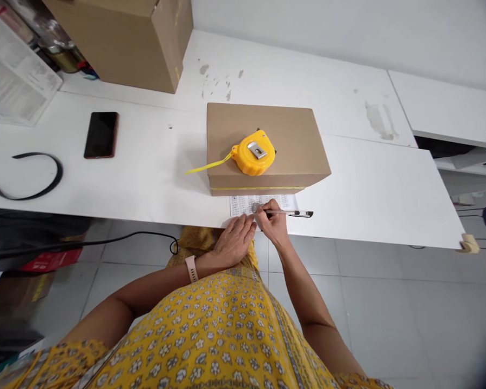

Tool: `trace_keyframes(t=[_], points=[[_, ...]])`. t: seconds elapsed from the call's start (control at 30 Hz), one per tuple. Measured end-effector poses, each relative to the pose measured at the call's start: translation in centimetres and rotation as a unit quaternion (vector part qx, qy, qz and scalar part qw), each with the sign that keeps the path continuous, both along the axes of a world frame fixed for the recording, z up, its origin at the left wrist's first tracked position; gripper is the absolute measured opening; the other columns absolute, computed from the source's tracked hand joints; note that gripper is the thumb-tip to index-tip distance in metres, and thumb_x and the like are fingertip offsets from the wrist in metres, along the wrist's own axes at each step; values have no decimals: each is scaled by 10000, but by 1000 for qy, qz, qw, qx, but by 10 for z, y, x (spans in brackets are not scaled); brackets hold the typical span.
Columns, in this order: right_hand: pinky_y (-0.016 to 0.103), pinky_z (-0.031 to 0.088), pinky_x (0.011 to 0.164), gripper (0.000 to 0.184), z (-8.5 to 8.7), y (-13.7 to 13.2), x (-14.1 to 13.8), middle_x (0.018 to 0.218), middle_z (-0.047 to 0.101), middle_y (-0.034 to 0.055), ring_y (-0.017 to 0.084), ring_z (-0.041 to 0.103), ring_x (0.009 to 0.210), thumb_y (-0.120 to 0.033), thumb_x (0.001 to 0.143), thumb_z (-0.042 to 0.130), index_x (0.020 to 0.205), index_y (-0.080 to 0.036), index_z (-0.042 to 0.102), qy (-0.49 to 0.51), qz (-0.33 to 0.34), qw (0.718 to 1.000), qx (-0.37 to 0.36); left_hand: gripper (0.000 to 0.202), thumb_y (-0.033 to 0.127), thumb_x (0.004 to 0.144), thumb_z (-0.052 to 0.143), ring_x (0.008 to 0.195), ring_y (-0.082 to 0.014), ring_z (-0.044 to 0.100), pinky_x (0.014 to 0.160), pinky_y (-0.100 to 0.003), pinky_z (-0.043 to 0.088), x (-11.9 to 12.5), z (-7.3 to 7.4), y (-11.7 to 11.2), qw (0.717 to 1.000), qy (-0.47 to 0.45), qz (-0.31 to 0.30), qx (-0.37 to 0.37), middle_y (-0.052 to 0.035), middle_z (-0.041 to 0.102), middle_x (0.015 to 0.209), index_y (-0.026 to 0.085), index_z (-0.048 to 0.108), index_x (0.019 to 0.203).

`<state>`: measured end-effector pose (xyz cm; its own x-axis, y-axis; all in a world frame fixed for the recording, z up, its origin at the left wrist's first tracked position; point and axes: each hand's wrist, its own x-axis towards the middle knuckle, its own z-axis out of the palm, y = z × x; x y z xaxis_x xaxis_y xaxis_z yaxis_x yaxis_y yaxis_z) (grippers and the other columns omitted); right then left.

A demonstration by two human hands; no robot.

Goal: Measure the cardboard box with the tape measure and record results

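Note:
My right hand (272,221) is closed around a pen (294,213), its tip down at a small sheet of paper (241,205) covered in rows of handwriting. The sheet lies at the table's front edge, close against a cardboard box (295,140). Flat at the paper's lower left edge rests my left hand (235,237), fingers stretched out and holding nothing. On top of the box sits a yellow tape measure (254,153), with a yellow strap hanging off to the left.
A phone (101,135) and a black headband (56,175) lie on the white table (154,173) to the left. Behind them stands a larger cardboard box (121,48), beside a plastic container (20,75). A black cable (125,236) hangs below the front edge.

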<state>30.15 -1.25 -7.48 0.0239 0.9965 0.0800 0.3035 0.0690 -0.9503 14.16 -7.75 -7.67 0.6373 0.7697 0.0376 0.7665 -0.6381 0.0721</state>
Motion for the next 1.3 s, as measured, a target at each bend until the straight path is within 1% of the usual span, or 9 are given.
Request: trace_keyframes(t=[0.1,0.27,0.53,0.77,1.0,1.13,1.3], points=[[242,321,499,254,-1,0,0,547,392,-79,99,372,507,-295,844,611,687,-246,418,3,3,1000,0,501,224,1011,404,1454,-336,427,1183,-496,342,0,0,0,1000,-1,0,3,-206,463,1564,37,478,1470],[241,316,501,252,-3,0,1,551,395,-81,95,367,509,-280,834,618,689,-244,415,-1,6,1000,-4,494,218,1012,397,1442,-338,444,1174,-488,350,0,-1,0,1000,-2,0,14,-206,511,1525,32,491,1460],[245,301,496,248,-1,0,0,551,380,-84,92,360,504,-273,831,607,687,-244,407,7,-5,1000,0,498,216,1015,401,1460,-337,415,1189,-497,328,0,-4,-1,1000,-12,0,14,-214,466,1559,25,473,1469],[243,317,505,236,-3,0,0,565,400,-82,88,373,511,-269,836,602,693,-240,416,-8,-3,1000,-1,503,216,1022,390,1466,-344,407,1191,-503,326,0,-2,-1,1000,-10,0,-2,-221,462,1559,21,460,1481],[244,310,499,256,-4,-1,0,553,383,-87,87,360,501,-280,845,605,693,-244,401,-9,-4,1000,-5,509,215,1025,380,1485,-339,379,1201,-509,314,0,0,0,1000,-3,3,-26,-214,448,1571,31,442,1495],[245,310,502,256,-3,-1,0,561,392,-84,87,367,510,-286,846,607,692,-242,407,-5,-7,1000,-3,506,221,1024,390,1492,-333,370,1208,-496,304,0,0,0,1000,-3,4,-24,-203,446,1576,40,445,1493],[243,299,492,235,-4,-1,0,558,385,-90,84,350,502,-255,818,608,693,-242,409,14,-3,1000,-8,513,223,1018,410,1487,-334,377,1210,-492,298,-1,-1,-1,1000,-13,4,-16,-214,447,1572,32,443,1493]])
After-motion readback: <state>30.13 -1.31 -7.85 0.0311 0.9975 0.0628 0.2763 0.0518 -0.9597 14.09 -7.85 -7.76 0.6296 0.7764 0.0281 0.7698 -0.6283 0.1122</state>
